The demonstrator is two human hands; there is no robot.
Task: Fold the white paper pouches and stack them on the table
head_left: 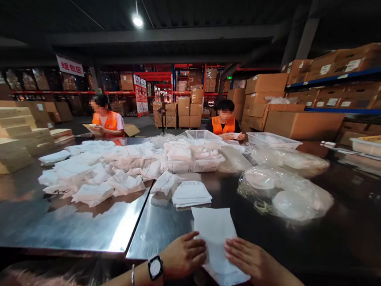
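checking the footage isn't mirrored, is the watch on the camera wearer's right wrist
No, the watch is strapped above the left hand, while the right hand has a bare wrist.

Dark ceiling (202, 6), glowing lamp (137, 21), red storage racks (154, 76).

Lg. cdbd box (302, 124), ceil. lamp (137, 21).

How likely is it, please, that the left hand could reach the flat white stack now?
Probably yes; bare tabletop leads from the left hand, beside the white sheet, to the stack.
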